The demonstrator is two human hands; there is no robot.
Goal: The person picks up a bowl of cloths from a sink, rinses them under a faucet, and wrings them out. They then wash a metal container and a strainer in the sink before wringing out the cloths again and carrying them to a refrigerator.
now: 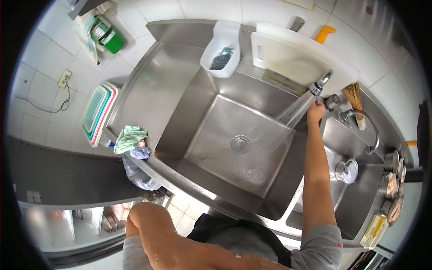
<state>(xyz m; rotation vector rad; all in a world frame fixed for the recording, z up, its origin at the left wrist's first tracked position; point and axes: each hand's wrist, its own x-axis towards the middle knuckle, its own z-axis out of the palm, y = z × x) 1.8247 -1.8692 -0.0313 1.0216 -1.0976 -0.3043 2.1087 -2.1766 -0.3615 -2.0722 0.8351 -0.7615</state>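
My right hand (316, 111) reaches to the back right of the large steel sink (216, 119). Its fingers are closed at the faucet (317, 87), just below and beside the spray head; the exact part they grip is hidden. Water sprays from the faucet down and left into the basin, running over the wet floor around the drain (240, 144). A metal knob (332, 101) stands just right of the hand. My left arm (153, 225) is bent across my body at the bottom, and its hand is out of view.
White cutting boards (297, 54) lean behind the sink. A white plastic holder (218, 49) contains a dark scouring pad. Right of the hand are a straw brush (355, 103), a second faucet (375, 135), and a smaller sink with a metal bowl (347, 171). Green cloth (130, 139) lies on the left edge.
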